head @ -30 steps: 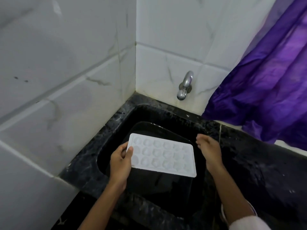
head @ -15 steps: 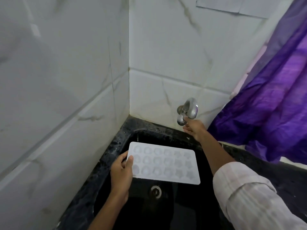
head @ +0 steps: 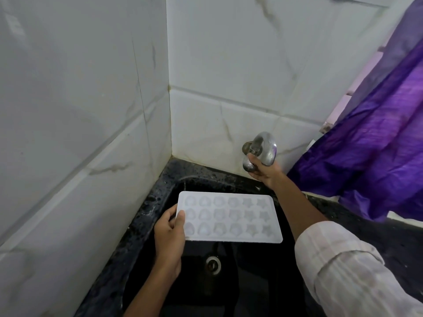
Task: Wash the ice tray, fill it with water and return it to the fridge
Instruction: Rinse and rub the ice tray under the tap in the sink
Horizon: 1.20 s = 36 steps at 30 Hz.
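Note:
A white ice tray (head: 231, 218) with several shaped hollows is held level over the black sink (head: 158, 197). My left hand (head: 169, 234) grips its left short edge, thumb on top. A chrome tap (head: 263, 149) juts from the tiled back wall above the sink. My right hand (head: 265, 171) reaches up from below and holds the tap's handle with its fingers curled around it. No water stream is visible. The tray's hollows look empty.
White marble-look tiles (head: 80, 110) close in on the left and back. A purple curtain (head: 370, 152) hangs at the right over the black counter (head: 366, 227). The sink's drain (head: 213, 263) shows beneath the tray.
My right hand rose from beside the tray to the tap and now holds its handle. The tray stayed in my left hand, level over the sink. The view tilted upward.

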Available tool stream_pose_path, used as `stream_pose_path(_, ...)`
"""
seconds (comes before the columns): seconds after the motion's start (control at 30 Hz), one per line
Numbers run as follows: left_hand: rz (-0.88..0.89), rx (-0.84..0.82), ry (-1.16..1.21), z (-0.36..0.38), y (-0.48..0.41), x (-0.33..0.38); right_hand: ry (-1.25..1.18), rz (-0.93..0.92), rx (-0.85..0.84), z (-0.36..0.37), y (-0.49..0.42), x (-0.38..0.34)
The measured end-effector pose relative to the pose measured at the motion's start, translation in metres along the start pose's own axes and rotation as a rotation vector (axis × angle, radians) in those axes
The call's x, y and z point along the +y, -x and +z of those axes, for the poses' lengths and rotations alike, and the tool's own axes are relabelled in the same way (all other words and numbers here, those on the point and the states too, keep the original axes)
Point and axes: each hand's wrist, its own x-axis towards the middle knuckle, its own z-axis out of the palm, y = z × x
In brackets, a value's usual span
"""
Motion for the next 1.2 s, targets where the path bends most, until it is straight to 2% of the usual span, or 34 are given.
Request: stream_pose_path(1.2, 0.006, 0.043, 0.017, 0.0085, -0.0017, 0.0042, 0.02, -0.014, 0.066, 0.0004, 0.0, 0.0024)
